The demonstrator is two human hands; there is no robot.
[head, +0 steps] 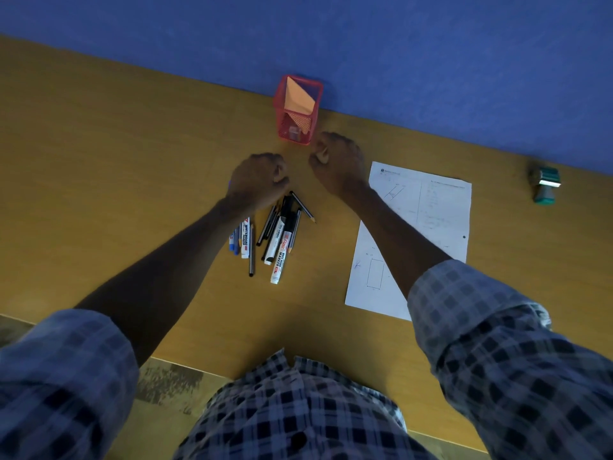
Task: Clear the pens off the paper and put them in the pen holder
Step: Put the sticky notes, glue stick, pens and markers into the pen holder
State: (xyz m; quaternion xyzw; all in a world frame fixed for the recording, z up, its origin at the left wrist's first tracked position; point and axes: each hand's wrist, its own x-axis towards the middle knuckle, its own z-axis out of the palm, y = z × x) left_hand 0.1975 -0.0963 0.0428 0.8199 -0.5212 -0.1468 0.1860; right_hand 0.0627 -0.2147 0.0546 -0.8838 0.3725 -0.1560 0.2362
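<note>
A pile of pens, pencils and whiteboard markers [277,239] lies on the wooden desk [132,167], left of the white printed paper [434,214]. No pen lies on the visible part of the paper. My left hand [257,180] hovers over the pile's far ends with its fingers curled; whether it grips any pens is hidden. My right hand [338,161] is curled shut just right of the red mesh pen holder [298,109], and nothing shows in it. The holder stands against the blue wall with an orange paper inside. My right forearm crosses the paper's left part.
A green rubber stamp [545,185] stands at the far right near the blue wall [398,44]. The desk's near edge [185,365] runs just in front of my checked shirt.
</note>
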